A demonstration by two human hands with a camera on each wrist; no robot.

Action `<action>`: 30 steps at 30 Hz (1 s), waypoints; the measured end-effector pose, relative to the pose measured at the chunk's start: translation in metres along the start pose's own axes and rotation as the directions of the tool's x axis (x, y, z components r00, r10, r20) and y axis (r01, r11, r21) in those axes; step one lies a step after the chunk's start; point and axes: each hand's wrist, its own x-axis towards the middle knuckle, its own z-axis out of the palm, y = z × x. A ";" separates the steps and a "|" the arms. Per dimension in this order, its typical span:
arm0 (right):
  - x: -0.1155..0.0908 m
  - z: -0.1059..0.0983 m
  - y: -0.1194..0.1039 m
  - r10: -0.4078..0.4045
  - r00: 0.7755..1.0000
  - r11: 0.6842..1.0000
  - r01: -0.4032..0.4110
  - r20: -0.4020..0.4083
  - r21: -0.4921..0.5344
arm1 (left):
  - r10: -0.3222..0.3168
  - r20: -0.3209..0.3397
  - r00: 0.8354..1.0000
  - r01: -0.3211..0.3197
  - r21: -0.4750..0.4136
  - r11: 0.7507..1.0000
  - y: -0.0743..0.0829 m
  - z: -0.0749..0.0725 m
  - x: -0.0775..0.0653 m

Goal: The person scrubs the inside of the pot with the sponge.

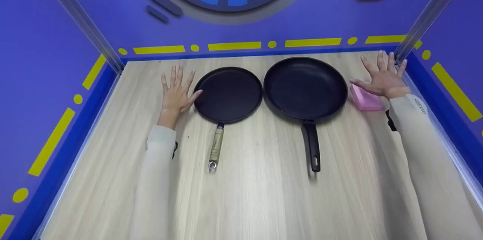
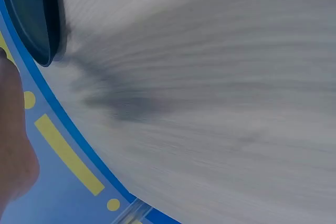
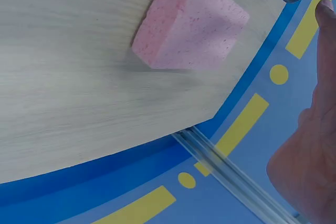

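Note:
Two dark pans lie side by side on the wooden table. The left one is a flat, shallow pan (image 1: pixel 228 94) with a greenish patterned handle ending in a metal ring. On its right is a deeper frying pan (image 1: pixel 305 89) with a black handle. My left hand (image 1: pixel 176 94), fingers spread, is beside the flat pan, its thumb tip overlapping the rim in the head view; contact cannot be told. My right hand (image 1: pixel 386 79) is also spread, above and beside a pink sponge (image 1: pixel 365 98). In the right wrist view the sponge (image 3: pixel 191 24) lies apart from the hand.
Blue panels with yellow dashes (image 1: pixel 234 46) enclose the table (image 1: pixel 256 194) at the back and sides. Clear or metallic posts (image 1: pixel 79 17) stand at both rear corners. Both pan handles point toward the front.

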 end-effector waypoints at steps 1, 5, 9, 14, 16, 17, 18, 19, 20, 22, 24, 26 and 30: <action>0.000 0.000 0.001 0.003 1.000 1.000 -0.003 0.005 -0.001 | 0.003 -0.003 1.000 -0.003 -0.017 1.000 -0.001 0.000 -0.002; 0.000 0.003 0.006 0.009 1.000 1.000 -0.009 0.020 -0.006 | 0.024 -0.037 0.999 -0.027 -0.071 0.997 -0.002 0.000 -0.012; -0.002 0.005 0.009 0.006 0.999 1.000 -0.006 0.037 -0.012 | 0.059 -0.046 0.997 -0.065 -0.136 0.989 0.002 -0.002 -0.024; -0.004 0.007 0.012 -0.015 0.997 0.999 0.018 0.075 -0.039 | 0.125 0.007 0.992 -0.121 -0.195 0.973 0.016 -0.003 -0.043; -0.004 0.008 0.015 -0.028 0.996 0.998 0.032 0.080 -0.049 | 0.163 0.020 0.986 -0.155 -0.209 0.966 0.023 -0.003 -0.049; -0.004 0.008 0.017 -0.034 0.996 0.998 0.038 0.083 -0.046 | 0.183 0.026 0.983 -0.173 -0.217 0.961 0.027 -0.003 -0.053; -0.004 0.009 0.019 -0.037 0.996 0.998 0.041 0.086 -0.044 | 0.205 0.027 0.978 -0.194 -0.224 0.955 0.031 -0.003 -0.055; -0.005 0.010 0.022 -0.039 0.995 0.998 0.043 0.088 -0.042 | 0.223 0.032 0.974 -0.210 -0.223 0.952 0.035 -0.003 -0.058; -0.006 0.011 0.024 -0.041 0.995 0.998 0.045 0.093 -0.043 | 0.239 0.029 0.971 -0.227 -0.229 0.947 0.039 -0.003 -0.060; -0.008 0.013 0.028 -0.041 0.993 0.998 0.045 0.108 -0.041 | 0.268 0.024 0.963 -0.254 -0.249 0.935 0.047 -0.004 -0.064; -0.009 0.016 0.030 -0.036 0.992 0.998 0.042 0.121 -0.044 | 0.288 0.022 0.957 -0.272 -0.271 0.924 0.053 -0.006 -0.068; -0.009 0.017 0.030 -0.032 0.991 0.998 0.038 0.128 -0.042 | 0.301 0.021 0.953 -0.282 -0.294 0.913 0.057 -0.009 -0.073; -0.007 0.018 0.029 -0.029 0.992 0.999 0.034 0.124 -0.039 | 0.320 0.027 0.947 -0.294 -0.329 0.897 0.063 -0.010 -0.084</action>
